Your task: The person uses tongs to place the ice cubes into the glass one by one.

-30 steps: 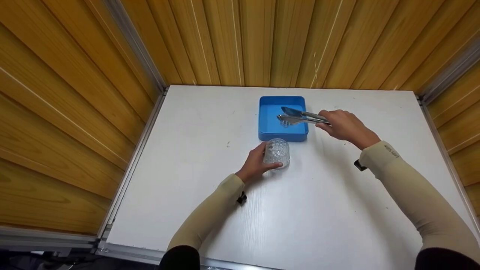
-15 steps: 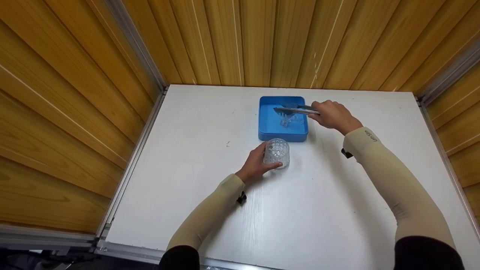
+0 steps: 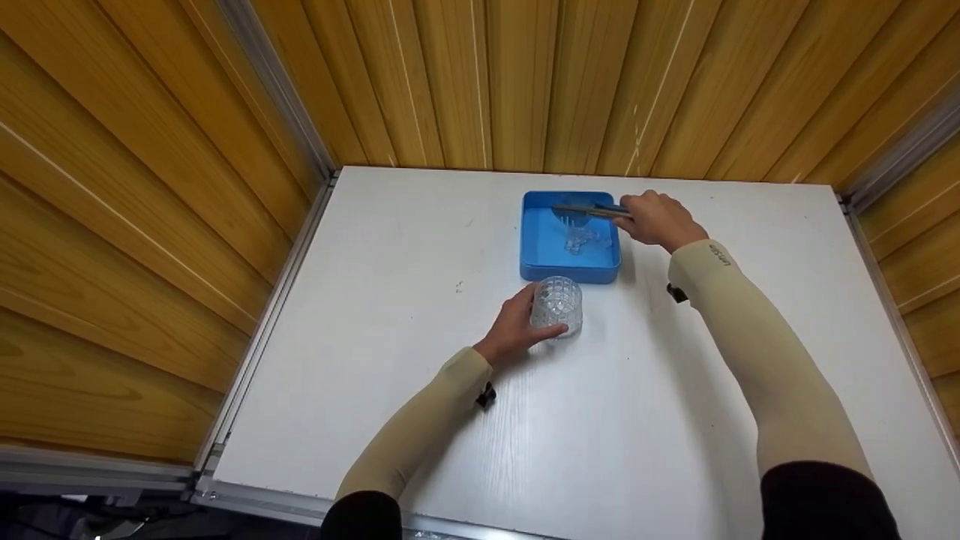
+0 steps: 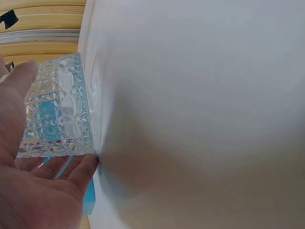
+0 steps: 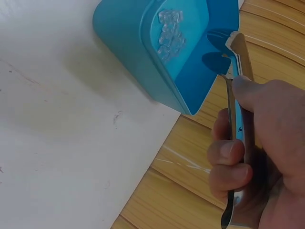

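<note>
My left hand point(image 3: 516, 328) holds a clear cut-glass tumbler point(image 3: 559, 304), thumb on the near side and fingers round the back. In the left wrist view the tumbler point(image 4: 59, 109) stands upright, its base at the white tabletop. A pair of metal tongs point(image 3: 600, 211) is gripped by my right hand point(image 3: 660, 220). The tong ends reach over the far part of a square blue box point(image 3: 570, 274), close together with nothing showing between them. Several clear ice-like cubes point(image 5: 170, 36) lie grouped on the box floor, nearer me than the tongs.
The tumbler stands just in front of the blue box's near wall. White tabletop point(image 3: 375, 315) spreads out on both sides. Yellow wood-panel walls point(image 3: 517, 90) rise at the back and sides, with a metal rail point(image 3: 262, 300) along the left edge.
My right hand has moved left and away from me with the tongs, whose ends have come together. The cubes on the box floor show more fully. My left hand keeps the tumbler in place.
</note>
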`<state>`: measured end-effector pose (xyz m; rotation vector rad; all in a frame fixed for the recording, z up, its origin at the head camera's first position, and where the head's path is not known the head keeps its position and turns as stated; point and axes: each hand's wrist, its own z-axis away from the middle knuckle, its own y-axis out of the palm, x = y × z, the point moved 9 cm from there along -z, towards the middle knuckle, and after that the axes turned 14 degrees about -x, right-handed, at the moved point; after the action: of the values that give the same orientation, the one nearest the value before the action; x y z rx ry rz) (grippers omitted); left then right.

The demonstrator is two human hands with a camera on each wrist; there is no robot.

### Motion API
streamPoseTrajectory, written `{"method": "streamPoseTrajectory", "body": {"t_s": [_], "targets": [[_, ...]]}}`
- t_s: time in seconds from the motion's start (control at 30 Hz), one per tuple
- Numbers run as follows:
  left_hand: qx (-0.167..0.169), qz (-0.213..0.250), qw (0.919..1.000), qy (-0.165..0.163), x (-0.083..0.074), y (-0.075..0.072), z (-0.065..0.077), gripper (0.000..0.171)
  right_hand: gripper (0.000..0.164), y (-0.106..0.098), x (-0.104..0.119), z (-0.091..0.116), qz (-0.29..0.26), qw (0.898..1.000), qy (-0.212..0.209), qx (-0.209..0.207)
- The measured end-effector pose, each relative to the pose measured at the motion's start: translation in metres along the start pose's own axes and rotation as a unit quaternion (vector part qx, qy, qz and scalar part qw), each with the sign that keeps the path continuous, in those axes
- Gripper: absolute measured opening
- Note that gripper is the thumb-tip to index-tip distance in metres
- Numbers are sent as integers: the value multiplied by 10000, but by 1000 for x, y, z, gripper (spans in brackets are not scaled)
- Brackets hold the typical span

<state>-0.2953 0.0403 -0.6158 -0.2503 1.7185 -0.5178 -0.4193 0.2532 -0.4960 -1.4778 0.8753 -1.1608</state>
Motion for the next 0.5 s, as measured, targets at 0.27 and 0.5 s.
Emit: {"method": "streamPoseTrajectory", "body": {"t_s": [0.27,0.5], "targets": [[10,132,9999,-25,-3,2,2,94,36,9,-8,-4,-30,9994,298,200],[27,139,9999,61,-6,4,3,94,39,16,-13,-3,-38,9984,499,253]]}}
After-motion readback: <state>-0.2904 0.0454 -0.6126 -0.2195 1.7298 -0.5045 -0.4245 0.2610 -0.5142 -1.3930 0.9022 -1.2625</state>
